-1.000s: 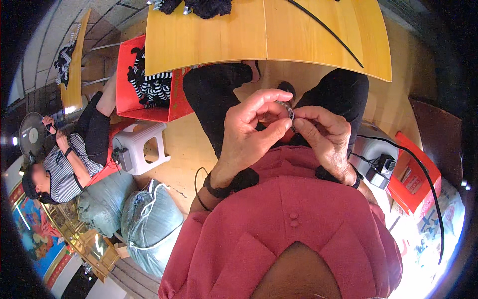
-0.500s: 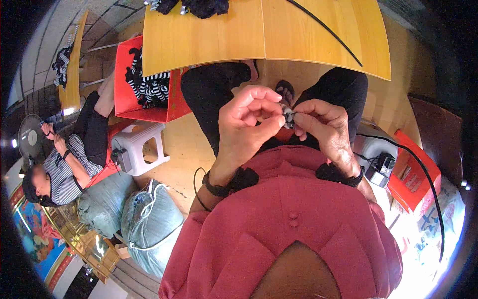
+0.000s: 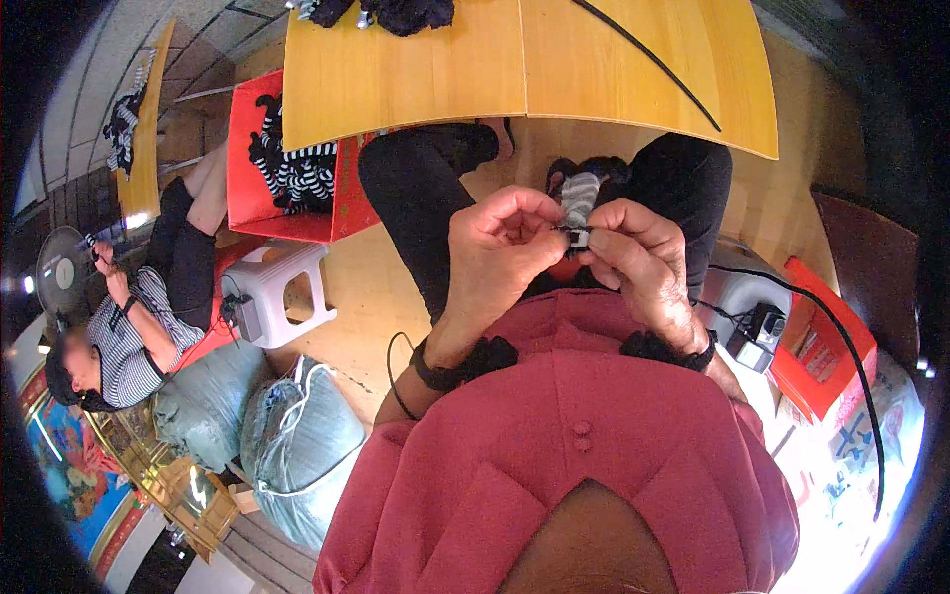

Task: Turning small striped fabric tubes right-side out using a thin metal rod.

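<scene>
My left hand [image 3: 503, 246] and my right hand [image 3: 641, 249] meet over my lap. Between them is a black-and-white striped knit piece [image 3: 581, 193], its kind not plain. Its near, dark end is pinched between thumbs and fingertips of both hands. The striped length reaches away from me toward the table, and fuzzy black parts [image 3: 606, 168] show at its far end. What exactly the fingertips press on is too small to make out.
A yellow wooden table [image 3: 426, 84] stands ahead, with black fuzzy pieces [image 3: 411, 14] and a black cord [image 3: 648, 61] on it. At left are a red box [image 3: 247, 203] of striped pieces, a white stool [image 3: 307, 297], stuffed sacks [image 3: 297, 426] and a seated co-worker [image 3: 148, 322].
The striped piece, bunched and mostly hidden by my fingers before, now stretches out beyond them. Both hands have shifted slightly toward me. The co-worker's hands have moved a little.
</scene>
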{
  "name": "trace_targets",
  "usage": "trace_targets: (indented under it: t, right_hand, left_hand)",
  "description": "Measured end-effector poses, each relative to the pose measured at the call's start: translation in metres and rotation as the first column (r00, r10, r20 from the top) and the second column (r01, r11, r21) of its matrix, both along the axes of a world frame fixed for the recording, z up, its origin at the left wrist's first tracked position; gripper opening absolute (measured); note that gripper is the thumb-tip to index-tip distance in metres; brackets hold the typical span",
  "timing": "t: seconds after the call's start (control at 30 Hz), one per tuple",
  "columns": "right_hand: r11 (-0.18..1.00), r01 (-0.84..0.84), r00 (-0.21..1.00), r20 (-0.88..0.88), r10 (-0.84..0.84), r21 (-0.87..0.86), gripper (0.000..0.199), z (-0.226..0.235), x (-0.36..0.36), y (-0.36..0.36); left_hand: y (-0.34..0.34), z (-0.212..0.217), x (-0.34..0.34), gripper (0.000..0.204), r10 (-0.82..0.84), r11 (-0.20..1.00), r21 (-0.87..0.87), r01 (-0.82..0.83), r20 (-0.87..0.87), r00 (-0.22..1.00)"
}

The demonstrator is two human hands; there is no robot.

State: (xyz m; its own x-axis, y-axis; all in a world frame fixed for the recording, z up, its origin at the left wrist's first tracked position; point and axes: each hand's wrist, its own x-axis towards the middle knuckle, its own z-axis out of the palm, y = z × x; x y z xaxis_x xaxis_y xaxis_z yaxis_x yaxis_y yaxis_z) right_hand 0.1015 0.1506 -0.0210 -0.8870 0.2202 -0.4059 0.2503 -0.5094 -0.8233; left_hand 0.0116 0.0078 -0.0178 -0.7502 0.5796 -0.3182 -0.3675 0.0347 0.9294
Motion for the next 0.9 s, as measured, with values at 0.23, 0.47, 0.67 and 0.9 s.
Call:
trace_targets:
  t: [0.23, 0.47, 0.67, 0.9]
  right_hand:
    - [0.999, -0.046, 0.999, 0.014, 0.046, 0.008, 0.005, -0.007, -0.001, 0.002]
    - [0.861, 0.03, 0.996, -0.088, 0.018, 0.509, 0.017, -0.005, -0.001, -0.007]
    - [0.646, 0.104, 0.983, -0.175, 0.046, 0.756, 0.012, -0.008, 0.003, -0.008]
    - [0.48, 0.214, 0.933, -0.324, 0.158, 0.851, 0.019, -0.017, 0.004, -0.015]
  left_hand:
    - [0.007, -0.005, 0.007, 0.012, 0.091, 0.994, 0.066, -0.09, -0.021, 0.996]
    - [0.009, -0.004, 0.013, 0.011, 0.108, 0.994, -0.004, -0.11, -0.174, 0.979]
    - [0.001, -0.021, 0.017, 0.017, 0.094, 0.994, -0.03, -0.106, -0.284, 0.954]
    - [0.002, -0.014, 0.017, 0.018, -0.028, 0.986, -0.146, -0.077, -0.609, 0.793]
